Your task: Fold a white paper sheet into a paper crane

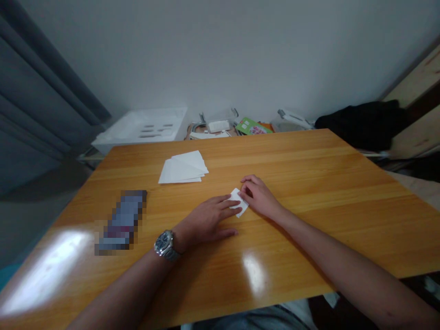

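Note:
A small folded white paper (238,202) lies on the wooden table (309,183) near its middle. My left hand (206,221), with a watch on the wrist, lies flat on the table with its fingers stretched out, the fingertips pressing the paper's left side. My right hand (259,197) is curled over the paper's right edge, its fingers bent and pinching the fold. A loose stack of white paper sheets (183,167) rests farther back on the table, apart from both hands.
A blurred flat object (121,222) lies on the table at the left. Behind the table stand a white tray-like box (142,127), small clutter with a green packet (252,126), and dark cloth (360,123) at the right. A grey curtain (34,101) hangs left.

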`<action>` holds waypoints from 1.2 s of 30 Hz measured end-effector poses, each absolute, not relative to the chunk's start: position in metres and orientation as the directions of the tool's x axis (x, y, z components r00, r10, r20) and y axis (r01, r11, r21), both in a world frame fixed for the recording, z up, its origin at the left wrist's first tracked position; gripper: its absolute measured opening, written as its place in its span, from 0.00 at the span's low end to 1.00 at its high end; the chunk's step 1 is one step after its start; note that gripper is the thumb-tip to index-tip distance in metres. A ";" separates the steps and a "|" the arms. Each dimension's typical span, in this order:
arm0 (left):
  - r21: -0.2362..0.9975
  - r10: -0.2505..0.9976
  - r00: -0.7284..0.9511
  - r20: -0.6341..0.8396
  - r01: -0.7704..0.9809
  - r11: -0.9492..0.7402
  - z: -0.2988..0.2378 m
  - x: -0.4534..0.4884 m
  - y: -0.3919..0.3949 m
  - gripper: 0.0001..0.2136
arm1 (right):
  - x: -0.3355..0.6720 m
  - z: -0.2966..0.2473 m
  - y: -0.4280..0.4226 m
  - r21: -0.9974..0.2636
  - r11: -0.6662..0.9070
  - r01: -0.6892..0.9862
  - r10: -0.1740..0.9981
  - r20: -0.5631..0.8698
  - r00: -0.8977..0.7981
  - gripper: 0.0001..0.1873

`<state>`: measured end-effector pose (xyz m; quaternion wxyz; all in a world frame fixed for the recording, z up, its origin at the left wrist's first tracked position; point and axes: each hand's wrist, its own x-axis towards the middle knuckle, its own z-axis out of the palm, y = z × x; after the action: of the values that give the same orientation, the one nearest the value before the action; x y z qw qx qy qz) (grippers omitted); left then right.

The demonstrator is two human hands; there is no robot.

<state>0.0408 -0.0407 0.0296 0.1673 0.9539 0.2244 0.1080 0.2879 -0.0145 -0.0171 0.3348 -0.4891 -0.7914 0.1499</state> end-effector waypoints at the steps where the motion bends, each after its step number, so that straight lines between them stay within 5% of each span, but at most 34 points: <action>1: 0.369 0.467 0.875 0.128 0.395 -0.841 0.029 0.040 -0.040 0.26 | 0.288 -0.017 -0.014 -0.564 0.476 0.675 0.875 0.381 -0.299 0.07; 12: 0.349 0.527 0.845 0.090 0.469 -0.811 0.025 0.038 -0.041 0.25 | 0.295 -0.005 -0.020 -0.601 0.514 0.612 0.858 0.344 -0.382 0.05; 17: 0.346 0.519 0.851 0.086 0.463 -0.816 0.024 0.039 -0.041 0.27 | 0.302 -0.002 -0.024 -0.583 0.542 0.605 0.836 0.305 -0.455 0.16; 25: 0.361 0.469 0.879 0.092 0.409 -0.838 0.027 0.034 -0.037 0.25 | 0.302 -0.007 -0.021 -0.570 0.511 0.643 0.856 0.263 -0.446 0.17; 31: 0.370 0.440 0.894 0.087 0.381 -0.847 0.030 0.034 -0.037 0.27 | 0.305 -0.006 -0.020 -0.441 0.485 0.755 0.874 0.218 -0.434 0.34; 36: 0.399 0.455 0.886 0.088 0.388 -0.831 0.031 0.034 -0.037 0.26 | 0.305 -0.007 -0.016 -0.397 0.460 0.794 0.888 0.211 -0.409 0.26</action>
<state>0.0343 -0.0372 0.0306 0.1885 0.9526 0.2212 0.0898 0.3047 -0.0157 -0.0072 0.1986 -0.5062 -0.8309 0.1180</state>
